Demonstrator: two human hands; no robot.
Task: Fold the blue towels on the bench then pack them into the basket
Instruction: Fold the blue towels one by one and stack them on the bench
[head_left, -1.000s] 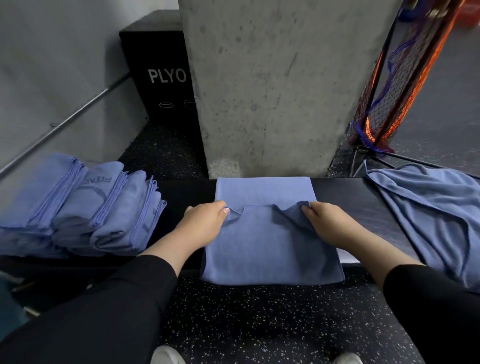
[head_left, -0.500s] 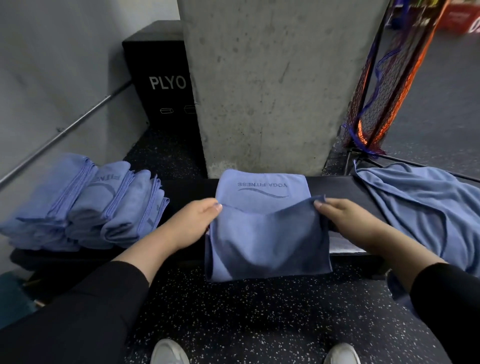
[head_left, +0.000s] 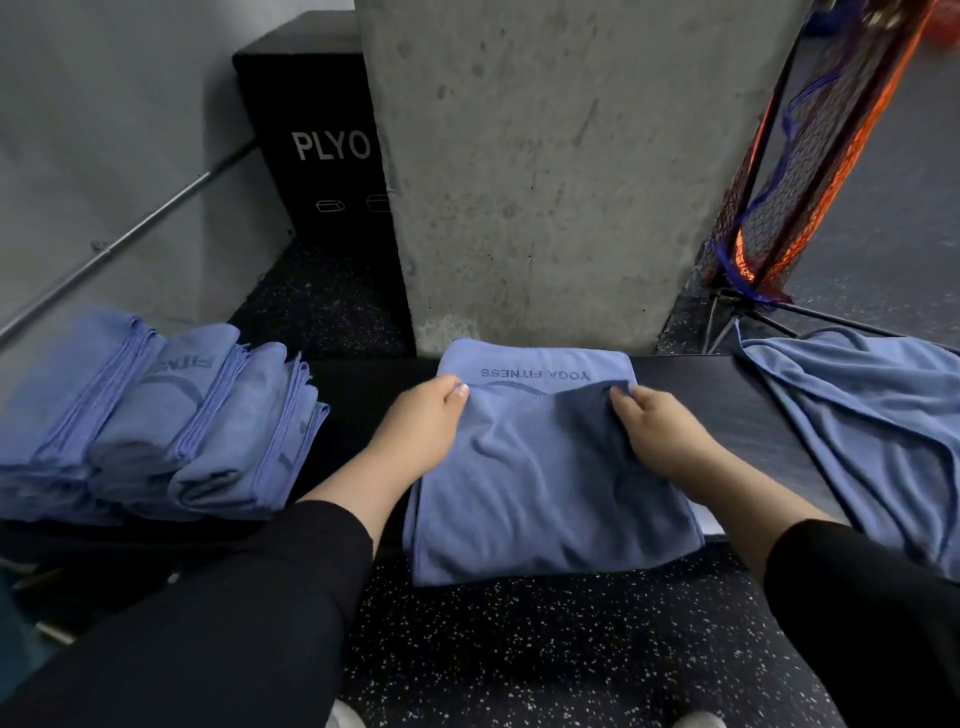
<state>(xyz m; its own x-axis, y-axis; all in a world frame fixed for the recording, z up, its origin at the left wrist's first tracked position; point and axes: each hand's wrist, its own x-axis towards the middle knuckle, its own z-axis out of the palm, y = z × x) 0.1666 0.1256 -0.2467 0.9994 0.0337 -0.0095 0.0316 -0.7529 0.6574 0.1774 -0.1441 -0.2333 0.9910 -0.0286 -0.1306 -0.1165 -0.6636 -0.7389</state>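
The left hand (head_left: 421, 431) and right hand (head_left: 662, 434) each pinch the top edge of a half-folded blue microfibre towel (head_left: 545, 483), fingers clamped on the cloth. It lies on the dark padded surface (head_left: 727, 400), hanging over the near edge. Left of the fingers sit folded blue towels (head_left: 156, 421); right, a loose blue towel (head_left: 872, 426).

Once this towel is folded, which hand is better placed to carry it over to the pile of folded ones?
Probably the left hand. It pinches the towel on the side facing the folded stack; the right hand would have to cross over.
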